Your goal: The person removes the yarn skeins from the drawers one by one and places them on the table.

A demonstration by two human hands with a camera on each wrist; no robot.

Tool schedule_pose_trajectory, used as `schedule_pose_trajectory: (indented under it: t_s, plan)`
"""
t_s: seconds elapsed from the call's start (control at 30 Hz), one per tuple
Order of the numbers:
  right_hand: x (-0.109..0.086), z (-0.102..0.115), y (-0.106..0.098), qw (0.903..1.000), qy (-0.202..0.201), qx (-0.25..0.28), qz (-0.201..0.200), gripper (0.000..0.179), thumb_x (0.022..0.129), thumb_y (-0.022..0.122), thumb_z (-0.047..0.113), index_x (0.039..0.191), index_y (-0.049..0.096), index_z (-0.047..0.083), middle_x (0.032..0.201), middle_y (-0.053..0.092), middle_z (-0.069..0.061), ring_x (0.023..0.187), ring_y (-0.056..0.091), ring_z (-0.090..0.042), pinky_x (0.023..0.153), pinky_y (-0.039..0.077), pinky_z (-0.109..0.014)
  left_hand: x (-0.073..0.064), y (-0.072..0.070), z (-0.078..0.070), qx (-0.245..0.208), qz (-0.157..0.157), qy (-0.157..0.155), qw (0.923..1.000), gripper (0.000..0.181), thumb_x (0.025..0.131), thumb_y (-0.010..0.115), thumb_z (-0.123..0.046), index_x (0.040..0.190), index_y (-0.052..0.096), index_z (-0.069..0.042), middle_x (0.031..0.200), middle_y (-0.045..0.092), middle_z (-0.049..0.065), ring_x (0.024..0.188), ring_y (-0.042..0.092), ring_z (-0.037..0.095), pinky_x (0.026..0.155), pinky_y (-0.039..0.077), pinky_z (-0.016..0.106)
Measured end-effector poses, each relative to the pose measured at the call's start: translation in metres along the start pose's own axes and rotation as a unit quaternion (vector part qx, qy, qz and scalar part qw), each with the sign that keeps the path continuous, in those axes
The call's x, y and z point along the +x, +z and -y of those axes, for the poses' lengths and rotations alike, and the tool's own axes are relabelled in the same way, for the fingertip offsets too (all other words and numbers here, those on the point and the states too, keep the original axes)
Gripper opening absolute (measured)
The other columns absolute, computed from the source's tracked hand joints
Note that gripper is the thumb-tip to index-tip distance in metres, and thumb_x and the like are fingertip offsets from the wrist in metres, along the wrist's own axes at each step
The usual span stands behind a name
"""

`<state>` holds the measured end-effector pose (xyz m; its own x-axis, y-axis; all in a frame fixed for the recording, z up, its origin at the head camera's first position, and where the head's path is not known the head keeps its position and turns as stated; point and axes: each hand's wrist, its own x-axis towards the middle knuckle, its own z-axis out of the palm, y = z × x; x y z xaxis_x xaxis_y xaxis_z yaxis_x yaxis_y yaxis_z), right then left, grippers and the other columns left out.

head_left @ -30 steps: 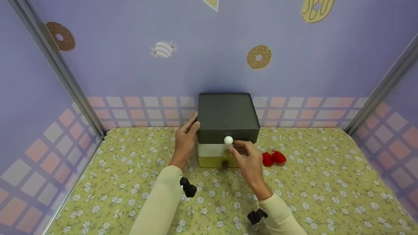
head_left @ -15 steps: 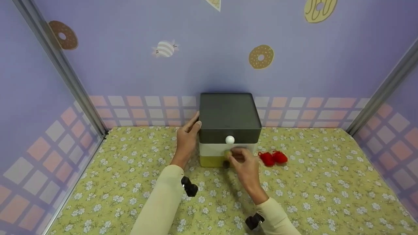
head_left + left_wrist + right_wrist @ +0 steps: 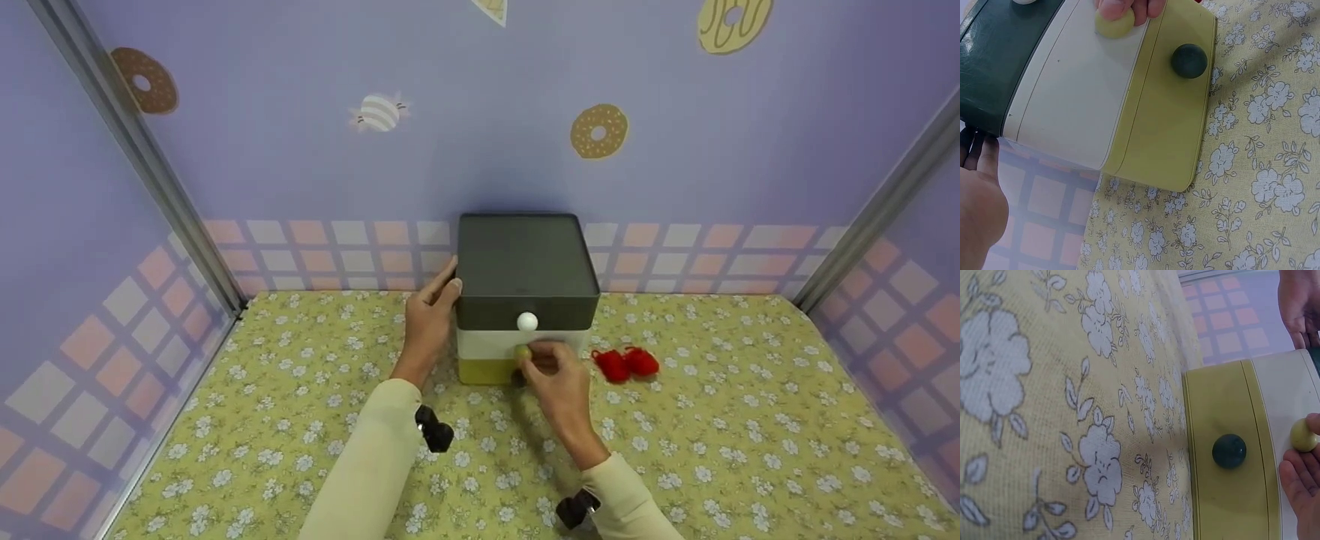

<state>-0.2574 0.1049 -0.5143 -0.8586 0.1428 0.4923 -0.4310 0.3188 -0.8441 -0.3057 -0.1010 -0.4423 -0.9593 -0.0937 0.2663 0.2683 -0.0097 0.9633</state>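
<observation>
A three-tier drawer box (image 3: 525, 255) stands against the back wall, dark green on top, white in the middle, yellow-green below. Its top drawer has a white knob (image 3: 527, 322), the middle one a yellow-green knob (image 3: 1114, 27), the bottom one a dark green knob (image 3: 1229, 451). My right hand (image 3: 559, 379) pinches the middle knob between thumb and fingers. With its fingers along the box's left side and its thumb near the front corner, my left hand (image 3: 431, 319) steadies the dark top tier. All the drawer fronts look flush.
Right of the box lies a red fuzzy bundle (image 3: 626, 364) on the flowered tablecloth (image 3: 712, 450). A purple wall (image 3: 300, 150) with printed sweets rises directly behind the box, and side panels with metal posts (image 3: 165, 195) flank the table.
My right hand has moved down from the white top knob to the yellow-green middle knob and now pinches it. My left hand has stayed at the box's side.
</observation>
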Motion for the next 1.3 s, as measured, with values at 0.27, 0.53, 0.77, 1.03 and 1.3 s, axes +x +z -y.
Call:
schedule_pose_trajectory:
  t_s: [0.27, 0.53, 0.77, 1.03, 1.3]
  plan:
    - [0.0, -0.002, 0.001, 1.0, -0.001, 0.002, 0.0, 0.015, 0.094, 0.084, 0.011, 0.102, 0.076, 0.003, 0.1, 0.071, -0.007, 0.085, 0.073, -0.022, 0.076, 0.06, -0.031, -0.001, -0.002, 0.0, 0.008, 0.007, -0.004, 0.9999, 0.045, 0.112, 0.058, -0.035, 0.157, 0.055, -0.03, 0.157, 0.054, 0.004, 0.045, 0.022, 0.011, 0.051, 0.033, 0.029]
    - [-0.004, -0.001, 0.0, 1.0, -0.003, 0.004, 0.002, 0.014, 0.094, 0.084, 0.011, 0.102, 0.076, 0.004, 0.1, 0.07, -0.007, 0.087, 0.072, -0.022, 0.077, 0.06, -0.032, 0.0, -0.001, 0.001, 0.017, 0.002, -0.008, 0.9998, 0.045, 0.112, 0.059, -0.035, 0.157, 0.056, -0.03, 0.163, 0.046, -0.001, 0.051, 0.029, 0.011, 0.068, 0.04, 0.034]
    - [-0.009, 0.001, -0.003, 0.9999, -0.014, 0.002, 0.006, 0.014, 0.093, 0.085, 0.009, 0.103, 0.076, 0.005, 0.1, 0.069, -0.006, 0.086, 0.072, -0.021, 0.076, 0.06, -0.03, -0.001, 0.0, 0.0, 0.009, -0.001, -0.005, 1.0, 0.045, 0.112, 0.059, -0.033, 0.157, 0.056, -0.028, 0.166, 0.042, -0.002, 0.078, 0.044, 0.018, 0.094, 0.042, 0.036]
    - [-0.016, 0.003, -0.006, 0.9996, -0.027, -0.001, 0.007, 0.015, 0.092, 0.086, 0.008, 0.104, 0.076, 0.005, 0.1, 0.069, -0.005, 0.086, 0.071, -0.02, 0.077, 0.06, -0.033, -0.001, 0.0, 0.0, 0.018, 0.001, 0.002, 0.9998, 0.044, 0.113, 0.057, -0.032, 0.157, 0.056, -0.027, 0.165, 0.044, -0.001, 0.077, 0.058, 0.011, 0.074, 0.044, 0.034]
    - [-0.024, 0.004, -0.007, 0.9995, -0.031, 0.007, 0.005, 0.015, 0.092, 0.086, 0.006, 0.103, 0.076, 0.005, 0.1, 0.069, -0.004, 0.086, 0.072, -0.02, 0.078, 0.061, -0.037, 0.0, 0.0, 0.001, 0.013, 0.001, 0.005, 0.9999, 0.045, 0.113, 0.057, -0.029, 0.158, 0.055, -0.024, 0.166, 0.043, 0.004, 0.104, 0.058, 0.021, 0.092, 0.041, 0.038]
